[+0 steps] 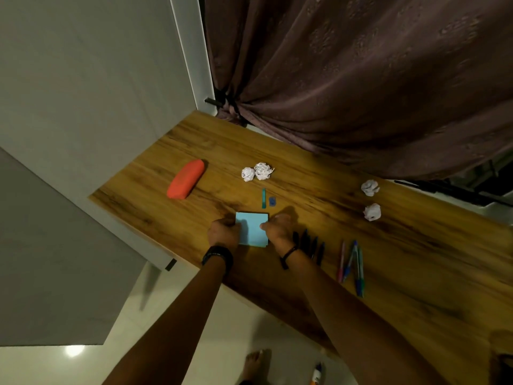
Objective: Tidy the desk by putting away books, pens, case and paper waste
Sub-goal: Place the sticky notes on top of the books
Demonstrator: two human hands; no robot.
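While both hands (pixel 224 232) (pixel 277 229) grip the blue book's (pixel 252 229) side edges, surrounding desk (pixel 416 259) lies bare

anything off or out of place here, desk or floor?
Yes. A small white bottle with an orange label lies on the pale floor beside a bare foot, off the wooden desk. Four crumpled white paper balls are scattered across the desk.

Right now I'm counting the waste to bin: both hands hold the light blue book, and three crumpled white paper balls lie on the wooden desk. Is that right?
Not quite. The head view shows four crumpled white paper balls on the wooden desk. Both hands, left hand and right hand, do hold the light blue book.
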